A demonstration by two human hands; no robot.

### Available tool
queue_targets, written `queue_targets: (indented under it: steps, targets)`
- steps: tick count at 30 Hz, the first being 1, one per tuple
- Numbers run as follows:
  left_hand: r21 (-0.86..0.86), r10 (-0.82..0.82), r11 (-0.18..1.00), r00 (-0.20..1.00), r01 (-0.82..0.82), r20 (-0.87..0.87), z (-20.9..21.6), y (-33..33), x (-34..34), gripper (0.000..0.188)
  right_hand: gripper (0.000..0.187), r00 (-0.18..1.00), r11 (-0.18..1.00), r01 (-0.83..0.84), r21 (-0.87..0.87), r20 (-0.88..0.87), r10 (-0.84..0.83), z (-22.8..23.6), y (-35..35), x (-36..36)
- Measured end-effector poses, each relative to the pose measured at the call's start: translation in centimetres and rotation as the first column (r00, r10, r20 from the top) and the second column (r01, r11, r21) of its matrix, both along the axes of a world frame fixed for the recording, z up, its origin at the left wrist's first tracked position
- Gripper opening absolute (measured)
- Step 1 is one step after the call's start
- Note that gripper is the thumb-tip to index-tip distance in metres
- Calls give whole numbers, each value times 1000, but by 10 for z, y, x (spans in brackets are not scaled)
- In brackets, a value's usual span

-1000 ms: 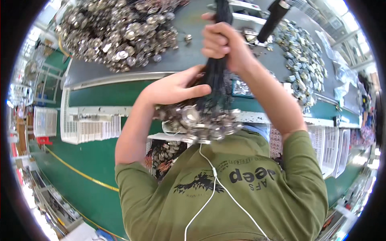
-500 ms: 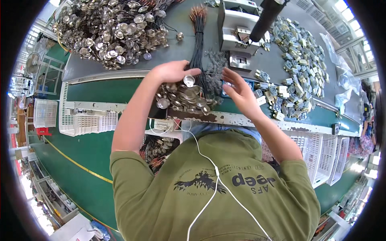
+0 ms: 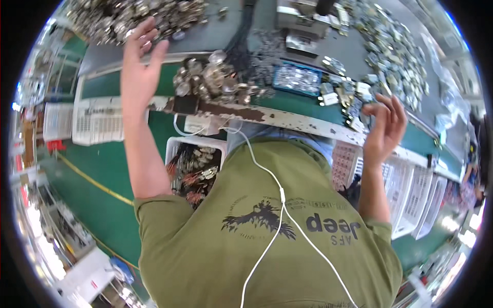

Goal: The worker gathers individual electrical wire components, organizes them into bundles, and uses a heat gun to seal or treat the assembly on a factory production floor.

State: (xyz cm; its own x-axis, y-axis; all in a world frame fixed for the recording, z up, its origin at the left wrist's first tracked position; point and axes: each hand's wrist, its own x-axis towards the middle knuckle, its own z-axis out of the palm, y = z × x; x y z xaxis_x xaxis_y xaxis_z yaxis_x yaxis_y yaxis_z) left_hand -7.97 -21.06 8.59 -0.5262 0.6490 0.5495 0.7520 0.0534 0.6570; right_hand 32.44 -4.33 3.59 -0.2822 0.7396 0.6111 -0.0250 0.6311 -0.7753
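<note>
My left hand (image 3: 139, 72) is raised over the table's front edge on the left, thumb and fingers apart, with nothing seen in it. Its fingertips overlap the large heap of round metal cups on dark wires (image 3: 128, 20). My right hand (image 3: 384, 126) hangs at the right, fingers loosely bent and thumb apart, with no held thing visible. Nearest to it lie small square metal-and-white parts (image 3: 354, 105) at the table's front. Between my hands sits a smaller cluster of round metal cups (image 3: 210, 79), beside a bundle of black wires (image 3: 240, 46).
A blue tray (image 3: 298, 92) of small shiny pieces lies mid-table, below a metal bench fixture (image 3: 303, 43). Dark grey small pieces (image 3: 266, 56) lie left of the tray. Under the table edge stands a white bin (image 3: 171, 149) of wired parts. White baskets (image 3: 411, 205) stand at lower right.
My left hand has moved left and away from the small cluster of cups toward the big heap. My right hand has moved right and nearer to me, uncovering the blue tray. The view has tilted down.
</note>
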Motion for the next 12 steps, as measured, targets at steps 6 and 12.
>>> queue_targets:
  steps: [6, 12]
  targets:
    - [-544, 120, 835, 992, -78, 42, -130, -64, -4, 79, 37, 999, 977, 42, -210, 19, -39, -46, -10, 12]
    - [-666, 112, 712, 972, -224, -208, -153, -60, 15, 105, 42, 1000, 997, -17, 75, 26, 15, 2, 6, 6]
